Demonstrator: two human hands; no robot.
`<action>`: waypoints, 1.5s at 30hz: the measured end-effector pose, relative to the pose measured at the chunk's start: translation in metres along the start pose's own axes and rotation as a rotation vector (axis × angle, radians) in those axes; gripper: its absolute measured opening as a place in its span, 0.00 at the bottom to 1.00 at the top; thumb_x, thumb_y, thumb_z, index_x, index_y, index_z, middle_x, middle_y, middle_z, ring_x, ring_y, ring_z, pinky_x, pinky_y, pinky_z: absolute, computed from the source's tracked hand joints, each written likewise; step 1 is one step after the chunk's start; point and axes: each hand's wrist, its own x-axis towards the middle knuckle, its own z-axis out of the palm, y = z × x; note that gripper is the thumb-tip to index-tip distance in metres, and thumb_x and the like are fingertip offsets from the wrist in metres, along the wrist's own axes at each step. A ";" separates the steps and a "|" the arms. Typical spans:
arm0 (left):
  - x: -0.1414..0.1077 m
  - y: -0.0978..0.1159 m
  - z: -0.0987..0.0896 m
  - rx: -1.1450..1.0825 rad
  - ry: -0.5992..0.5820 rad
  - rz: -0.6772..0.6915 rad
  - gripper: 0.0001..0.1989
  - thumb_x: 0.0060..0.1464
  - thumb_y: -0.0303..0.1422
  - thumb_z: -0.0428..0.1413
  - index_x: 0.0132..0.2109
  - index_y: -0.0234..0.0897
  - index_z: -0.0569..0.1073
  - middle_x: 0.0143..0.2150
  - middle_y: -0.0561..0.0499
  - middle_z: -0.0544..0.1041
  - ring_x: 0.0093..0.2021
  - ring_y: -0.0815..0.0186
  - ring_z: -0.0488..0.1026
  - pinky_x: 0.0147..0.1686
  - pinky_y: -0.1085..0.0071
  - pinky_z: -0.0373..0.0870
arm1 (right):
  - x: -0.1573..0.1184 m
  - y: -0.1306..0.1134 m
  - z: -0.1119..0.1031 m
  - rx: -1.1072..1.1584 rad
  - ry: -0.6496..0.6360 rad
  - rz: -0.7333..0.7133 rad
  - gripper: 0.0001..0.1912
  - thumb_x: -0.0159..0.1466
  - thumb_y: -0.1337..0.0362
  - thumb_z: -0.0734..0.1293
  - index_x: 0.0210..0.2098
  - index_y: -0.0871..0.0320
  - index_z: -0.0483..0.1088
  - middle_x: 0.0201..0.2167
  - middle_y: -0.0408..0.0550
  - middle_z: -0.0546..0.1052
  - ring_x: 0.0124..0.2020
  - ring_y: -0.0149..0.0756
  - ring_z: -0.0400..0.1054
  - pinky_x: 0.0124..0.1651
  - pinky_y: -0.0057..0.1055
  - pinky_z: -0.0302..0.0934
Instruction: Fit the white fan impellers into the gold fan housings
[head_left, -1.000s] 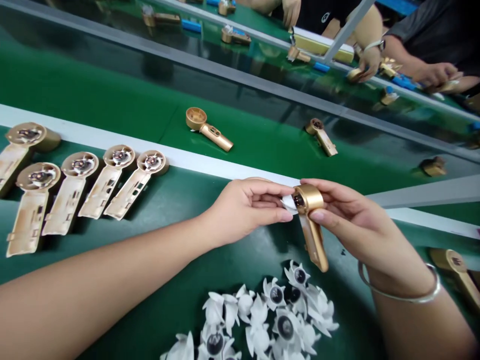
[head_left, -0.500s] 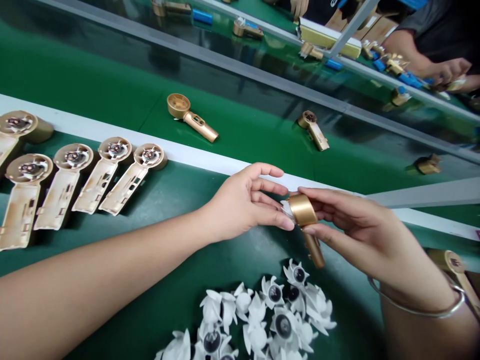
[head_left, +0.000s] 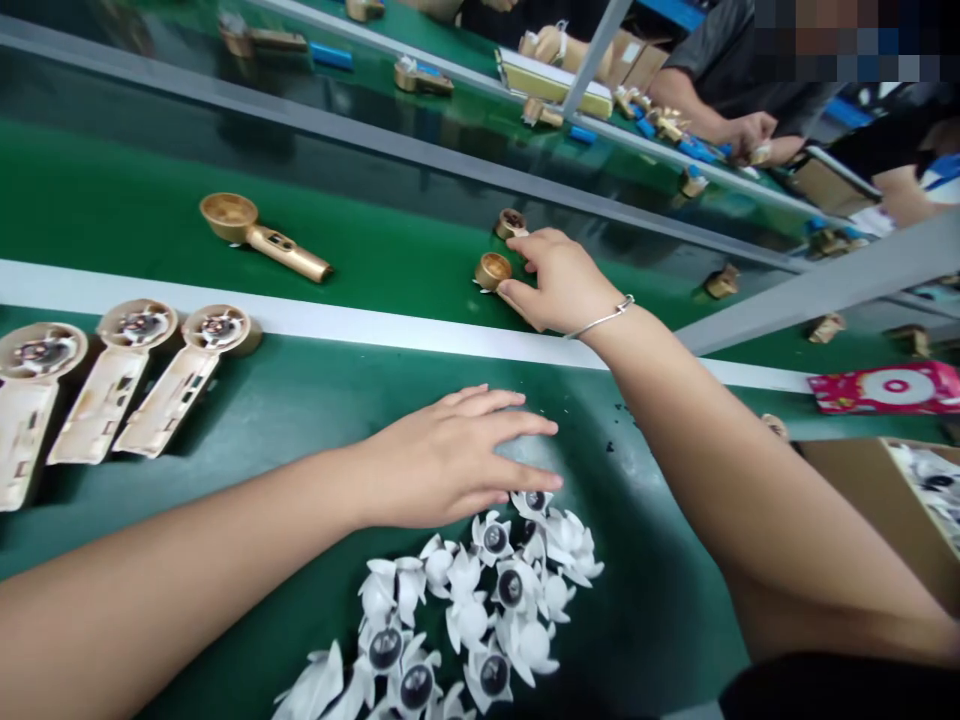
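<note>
My right hand [head_left: 562, 282] is stretched out over the green belt, its thumb and fingers around a small gold fan housing [head_left: 493, 270]. The housing's round cup faces up, while its handle is hidden under the hand. Just behind it lies another gold housing [head_left: 511, 222], close to my fingertips. My left hand [head_left: 457, 455] is open, palm down, fingers spread over the green table, holding nothing. By its fingertips begins a heap of white fan blades [head_left: 469, 620], several with dark round hubs showing.
Several open fan halves [head_left: 217, 330] with motors lie in a row at left. A gold fan housing [head_left: 281, 250] rests on the belt [head_left: 397, 270]. At right are a cardboard box [head_left: 847, 490] of white parts and a pink package [head_left: 885, 388]. Co-workers sit beyond the metal rails [head_left: 420, 150].
My right hand has carried the gold housing from above the table out to the belt. My left hand has come away from it and lowered toward the blades. The view has shifted right.
</note>
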 end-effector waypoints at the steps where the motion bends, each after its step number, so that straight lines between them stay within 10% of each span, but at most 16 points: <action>1: 0.000 0.000 0.000 0.026 -0.026 -0.001 0.18 0.64 0.32 0.51 0.58 0.52 0.72 0.68 0.48 0.64 0.70 0.47 0.55 0.64 0.42 0.55 | -0.008 0.002 -0.002 -0.011 0.028 -0.019 0.25 0.60 0.63 0.68 0.55 0.66 0.71 0.51 0.62 0.75 0.48 0.51 0.70 0.53 0.44 0.63; 9: 0.001 -0.001 0.001 -0.125 -0.042 -0.078 0.06 0.61 0.35 0.56 0.45 0.43 0.73 0.51 0.51 0.80 0.67 0.56 0.63 0.69 0.47 0.45 | -0.179 0.029 -0.031 -0.047 0.065 0.214 0.07 0.66 0.62 0.64 0.37 0.55 0.73 0.31 0.50 0.78 0.32 0.42 0.73 0.38 0.39 0.68; 13: 0.002 -0.001 0.000 -0.108 0.038 -0.147 0.08 0.60 0.33 0.55 0.47 0.43 0.74 0.46 0.52 0.80 0.62 0.59 0.67 0.70 0.48 0.43 | -0.219 0.038 -0.016 0.011 0.089 0.195 0.07 0.67 0.64 0.63 0.39 0.56 0.73 0.36 0.51 0.78 0.37 0.43 0.74 0.41 0.39 0.69; 20: 0.003 0.000 0.006 0.051 0.046 -0.182 0.16 0.61 0.40 0.55 0.54 0.44 0.74 0.58 0.48 0.74 0.66 0.52 0.61 0.68 0.37 0.41 | -0.210 0.035 -0.016 -0.258 -0.058 -0.024 0.11 0.69 0.66 0.61 0.40 0.61 0.75 0.38 0.55 0.78 0.38 0.44 0.72 0.41 0.41 0.64; 25: 0.002 0.000 0.006 -0.136 0.210 -0.215 0.12 0.59 0.36 0.57 0.49 0.42 0.76 0.50 0.50 0.80 0.61 0.55 0.69 0.67 0.48 0.53 | -0.187 0.027 -0.019 -0.413 -0.171 -0.015 0.10 0.66 0.68 0.61 0.31 0.61 0.72 0.30 0.55 0.74 0.34 0.45 0.68 0.36 0.40 0.58; 28: 0.003 0.003 0.004 -0.341 0.384 -0.311 0.14 0.56 0.32 0.59 0.50 0.41 0.76 0.45 0.50 0.81 0.46 0.62 0.78 0.53 0.63 0.73 | -0.169 0.002 -0.021 -0.205 -0.074 0.017 0.07 0.66 0.69 0.61 0.33 0.59 0.68 0.31 0.52 0.72 0.33 0.41 0.67 0.36 0.37 0.59; 33: 0.006 0.006 0.000 -0.733 0.511 -0.449 0.14 0.52 0.29 0.59 0.47 0.35 0.76 0.36 0.51 0.79 0.36 0.67 0.78 0.40 0.71 0.77 | -0.149 -0.063 -0.030 0.372 0.063 0.017 0.05 0.66 0.70 0.62 0.39 0.55 0.67 0.35 0.46 0.72 0.36 0.36 0.68 0.38 0.33 0.62; 45: 0.007 0.001 0.004 -0.857 0.584 -0.496 0.11 0.48 0.29 0.62 0.41 0.36 0.77 0.34 0.51 0.80 0.34 0.66 0.79 0.40 0.68 0.79 | -0.142 -0.078 -0.018 0.243 0.085 -0.062 0.08 0.64 0.72 0.65 0.40 0.54 0.67 0.37 0.49 0.75 0.39 0.39 0.71 0.41 0.36 0.66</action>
